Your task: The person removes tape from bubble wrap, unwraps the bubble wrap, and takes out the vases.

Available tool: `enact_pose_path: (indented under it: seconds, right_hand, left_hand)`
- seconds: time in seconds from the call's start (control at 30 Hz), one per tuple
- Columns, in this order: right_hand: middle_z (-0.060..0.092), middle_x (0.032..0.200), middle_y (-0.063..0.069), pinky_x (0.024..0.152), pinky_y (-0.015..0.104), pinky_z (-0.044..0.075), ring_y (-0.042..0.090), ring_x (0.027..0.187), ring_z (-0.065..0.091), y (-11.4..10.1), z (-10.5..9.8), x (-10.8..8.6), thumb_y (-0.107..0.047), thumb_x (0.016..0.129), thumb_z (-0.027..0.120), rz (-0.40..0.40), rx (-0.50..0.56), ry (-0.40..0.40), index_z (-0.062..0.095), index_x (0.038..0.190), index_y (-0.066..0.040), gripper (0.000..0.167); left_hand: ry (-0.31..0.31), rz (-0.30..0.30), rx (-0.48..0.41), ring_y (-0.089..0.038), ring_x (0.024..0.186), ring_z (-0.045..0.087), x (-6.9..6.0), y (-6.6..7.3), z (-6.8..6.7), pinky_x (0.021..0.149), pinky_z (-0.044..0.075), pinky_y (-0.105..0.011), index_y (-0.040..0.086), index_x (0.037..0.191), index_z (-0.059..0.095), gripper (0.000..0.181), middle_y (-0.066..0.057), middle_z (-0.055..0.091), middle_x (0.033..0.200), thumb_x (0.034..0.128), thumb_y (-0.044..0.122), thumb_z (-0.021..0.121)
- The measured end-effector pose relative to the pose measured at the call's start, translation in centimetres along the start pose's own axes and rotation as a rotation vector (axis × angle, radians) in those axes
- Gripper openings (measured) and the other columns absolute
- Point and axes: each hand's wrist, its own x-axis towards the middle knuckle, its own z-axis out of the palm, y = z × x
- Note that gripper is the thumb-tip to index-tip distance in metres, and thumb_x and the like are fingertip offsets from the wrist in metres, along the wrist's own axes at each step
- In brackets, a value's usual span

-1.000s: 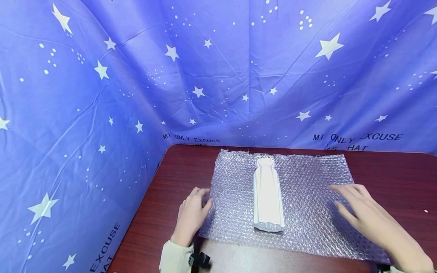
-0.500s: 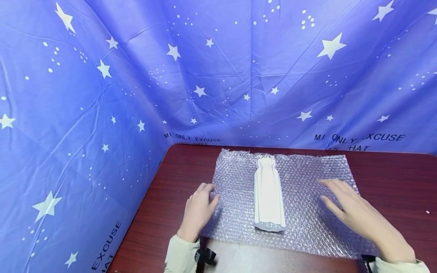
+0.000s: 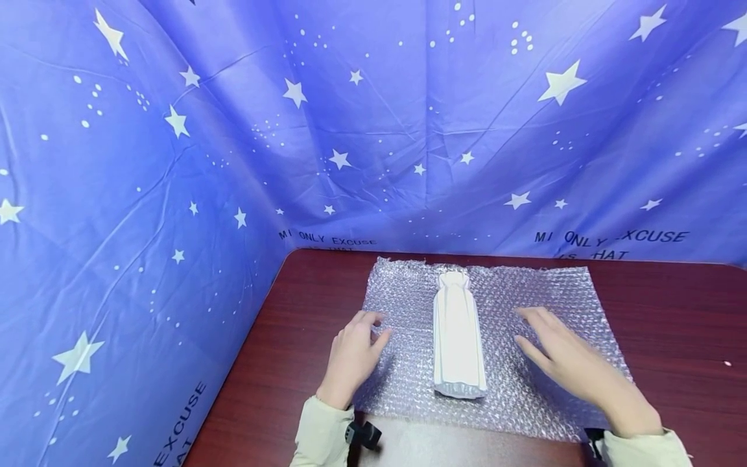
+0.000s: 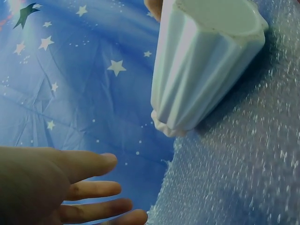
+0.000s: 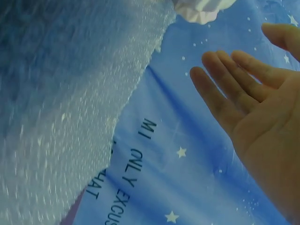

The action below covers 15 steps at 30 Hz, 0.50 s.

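Note:
A white fluted vase (image 3: pixel 458 334) lies on its side on a sheet of bubble wrap (image 3: pixel 403 383), its narrow neck toward the back and its base toward the front. Over the sheet's left part is my left hand (image 3: pixel 354 353), fingers loosely bent, holding nothing and apart from the vase. My right hand (image 3: pixel 563 360) hovers above the right part of the sheet with fingers extended and nothing in them. The left wrist view shows the vase's base and ribbed side (image 4: pixel 201 70) beyond my fingers. Only its ruffled mouth (image 5: pixel 201 10) shows in the right wrist view.
The dark red wooden table (image 3: pixel 671 311) extends on both sides of the sheet. A blue curtain (image 3: pixel 373 130) printed with white stars hangs behind and along the left. A small white speck (image 3: pixel 727 364) lies at the table's right.
Both hands have moved inward toward the vase, the right one leftward by more, the left one slightly rightward. The vase and the bubble wrap have stayed in place.

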Motion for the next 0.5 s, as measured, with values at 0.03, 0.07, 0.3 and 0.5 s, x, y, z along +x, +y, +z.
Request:
enact_pose_path:
  seconds: [0.03, 0.07, 0.3, 0.5]
  right_hand:
    - [0.051, 0.135, 0.025, 0.101, 0.064, 0.041, 0.043, 0.125, 0.049, -0.1, 0.1, 0.1, -0.023, 0.101, 0.057, 0.01, 0.005, -0.013, 0.046, 0.137, 0.006, 0.048]
    - [0.051, 0.136, 0.026, 0.102, 0.064, 0.04, 0.044, 0.125, 0.048, -0.3, 0.3, 0.2, -0.024, 0.101, 0.057, 0.019, 0.013, -0.025, 0.045, 0.138, 0.007, 0.049]
    - [0.042, 0.145, 0.03, 0.107, 0.067, 0.033, 0.049, 0.132, 0.042, -1.1, 1.0, 0.9, -0.037, 0.104, 0.05, 0.097, 0.09, -0.106, 0.036, 0.146, 0.008, 0.062]
    - [0.036, 0.15, 0.031, 0.109, 0.068, 0.029, 0.051, 0.136, 0.037, -1.7, 1.4, 1.8, -0.045, 0.104, 0.044, 0.129, 0.123, -0.137, 0.031, 0.149, 0.007, 0.07]
  left_hand:
    - [-0.004, -0.003, -0.006, -0.017, 0.08, 0.069, 0.1, 0.1, 0.1, 0.065, 0.054, -0.036, 0.01, 0.114, 0.07, 0.029, -0.003, 0.069, 0.102, 0.0931, 0.03, 0.069]
    - [-0.007, -0.004, -0.009, -0.018, 0.081, 0.069, 0.1, 0.2, 0.2, 0.066, 0.054, -0.036, 0.01, 0.116, 0.07, 0.031, -0.002, 0.069, 0.103, 0.0935, 0.032, 0.068]
    - [-0.047, -0.018, -0.044, -0.015, 0.083, 0.067, 0.4, 1.0, 1.4, 0.072, 0.055, -0.038, 0.01, 0.123, 0.067, 0.044, -0.003, 0.069, 0.105, 0.0976, 0.044, 0.059]
    - [-0.105, -0.032, -0.096, -0.013, 0.087, 0.067, 0.5, 1.7, 2.8, 0.076, 0.055, -0.036, 0.008, 0.129, 0.063, 0.054, -0.003, 0.07, 0.109, 0.1011, 0.051, 0.048]
